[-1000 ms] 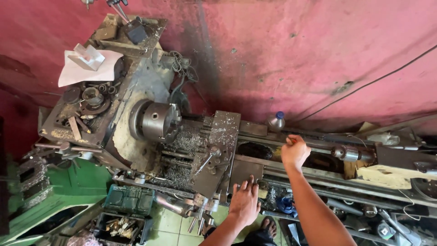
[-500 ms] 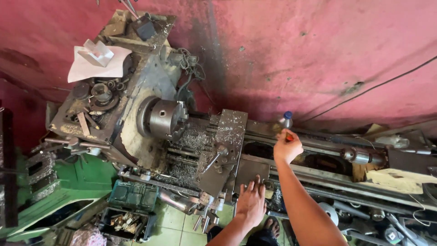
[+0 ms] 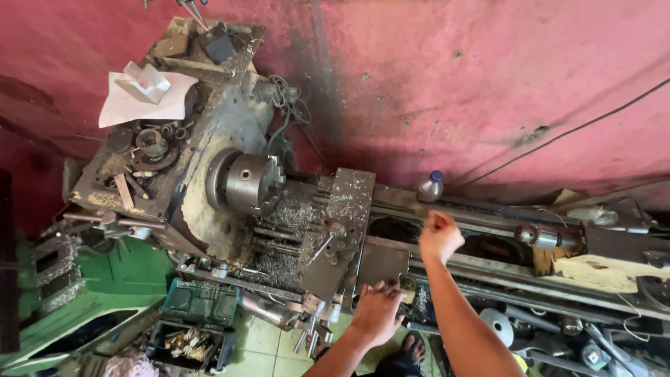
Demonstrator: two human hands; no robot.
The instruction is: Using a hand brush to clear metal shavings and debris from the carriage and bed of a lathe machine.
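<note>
I look down on an old metal lathe with its steel chuck and a carriage strewn with metal chips. My left hand rests on the front of the carriage, at the apron, fingers curled over a control there. My right hand is closed around a small red-handled tool above the bed ways, just below a small plastic bottle with a blue cap that stands at the back of the bed.
A white paper with a folded piece lies on the headstock among loose parts. The tailstock sits to the right. A green crate of parts stands on the tiled floor. A red wall rises behind.
My right hand has drawn back from the bottle toward the bed and now shows a red-handled tool. My left hand has stayed on the carriage front. The view has shifted slightly.
</note>
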